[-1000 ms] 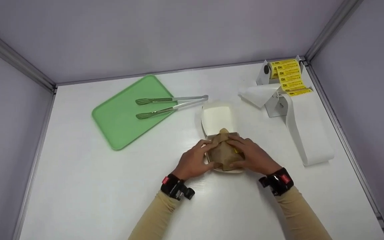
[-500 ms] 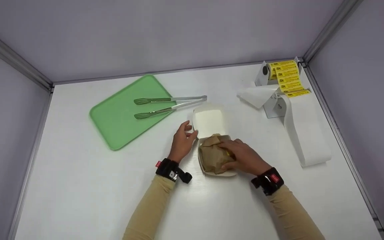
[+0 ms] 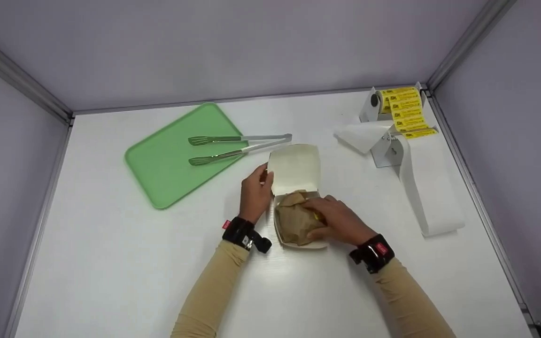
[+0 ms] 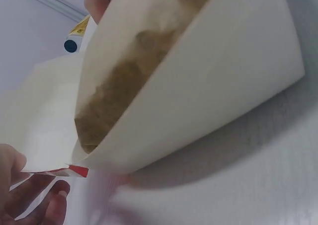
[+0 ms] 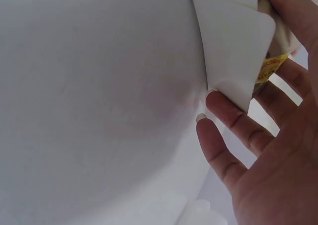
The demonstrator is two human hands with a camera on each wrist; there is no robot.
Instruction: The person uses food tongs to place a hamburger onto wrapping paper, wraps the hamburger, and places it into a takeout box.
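Observation:
A white clamshell food box lies with its lid folded back, away from me. Inside its base sits a brown paper-wrapped package, with a yellow label on its right side. My left hand pinches the lid's left edge near the hinge; the left wrist view shows the thumb above and fingers below. My right hand holds the package from the right, thumb nearer me. In the right wrist view, two of its fingers lie outside the box's side wall. The paper hides the package's contents.
Tongs lie partly across a green tray at the back left. A dispenser with a roll of yellow labels stands at the back right, its white backing strip trailing toward me. Walls border the white table.
My left hand has left the package and now grips the lid edge, which looks slightly raised. The box and package have shifted left, my right hand staying on the package.

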